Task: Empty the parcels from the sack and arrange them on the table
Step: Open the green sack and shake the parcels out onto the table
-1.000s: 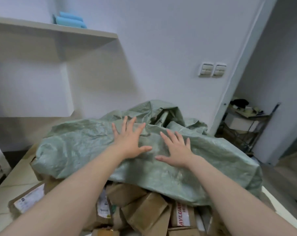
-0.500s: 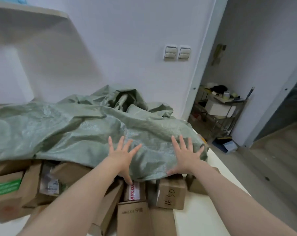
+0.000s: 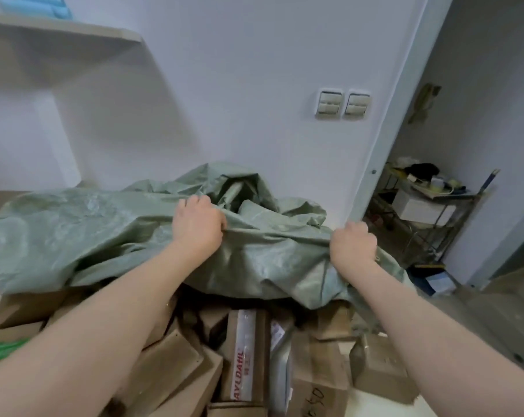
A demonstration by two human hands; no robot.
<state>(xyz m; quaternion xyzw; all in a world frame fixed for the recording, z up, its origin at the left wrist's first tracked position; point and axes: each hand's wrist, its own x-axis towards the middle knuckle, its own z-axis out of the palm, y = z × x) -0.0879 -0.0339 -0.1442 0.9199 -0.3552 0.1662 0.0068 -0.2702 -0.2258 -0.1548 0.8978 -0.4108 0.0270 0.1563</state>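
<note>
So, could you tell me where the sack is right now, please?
In the head view, the sack drapes over the parcels mid-frame, gripped by the left hand and right hand.

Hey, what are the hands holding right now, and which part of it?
Both grip the green sack: the left hand bunches fabric on its top near the middle, the right hand bunches fabric near its right edge.

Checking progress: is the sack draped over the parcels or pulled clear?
Draped over them: the sack lies crumpled across the parcels, left hand and right hand gripping it.
</note>
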